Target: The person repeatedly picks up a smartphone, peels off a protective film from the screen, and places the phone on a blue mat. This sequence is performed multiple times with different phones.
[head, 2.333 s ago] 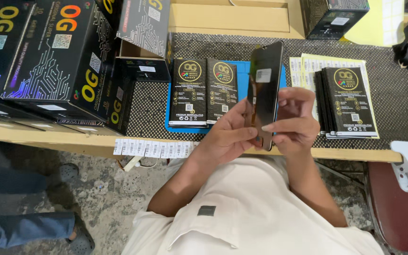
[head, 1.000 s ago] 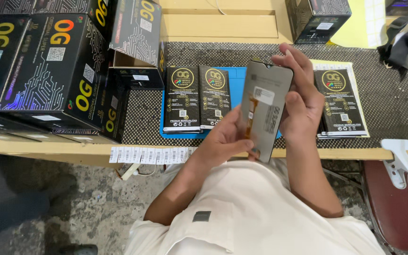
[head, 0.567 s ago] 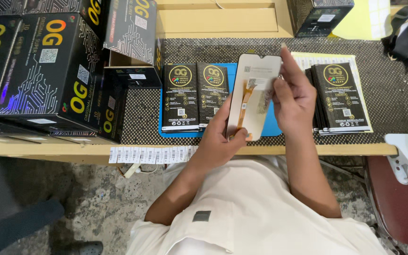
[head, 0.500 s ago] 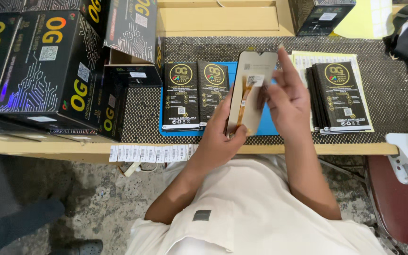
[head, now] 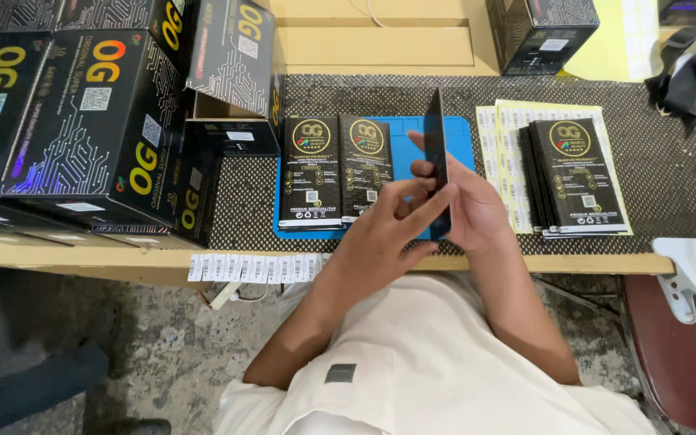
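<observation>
View straight down from a head camera at a person seated at a workbench. Nearest, at six o'clock, their cream shirt fills the lower middle, with rough grey concrete floor at seven to eight o'clock and a dark red seat at four o'clock.

Both forearms rise toward the centre. The left hand and right hand meet over the table's front edge, fingers closed around a thin dark phone screen panel, held upright and edge-on to the camera so it reads as a narrow black strip. The left hand's fingers pinch its lower part from the left; the right hand cups it from the right.

A pale wooden table edge runs across, with a strip of white barcode labels hanging at its lip and a white clamp at three to four o'clock.

Beyond the hands, a dark woven mat covers the tabletop. On it lies a blue work mat bearing two flat black packets, side by side at eleven o'clock. At two o'clock a stack of black packets sits on sheets of pale label paper.

At nine to eleven o'clock stand large black cartons. Farthest, at twelve o'clock, is a tan cardboard tray, with another black box at one o'clock
</observation>
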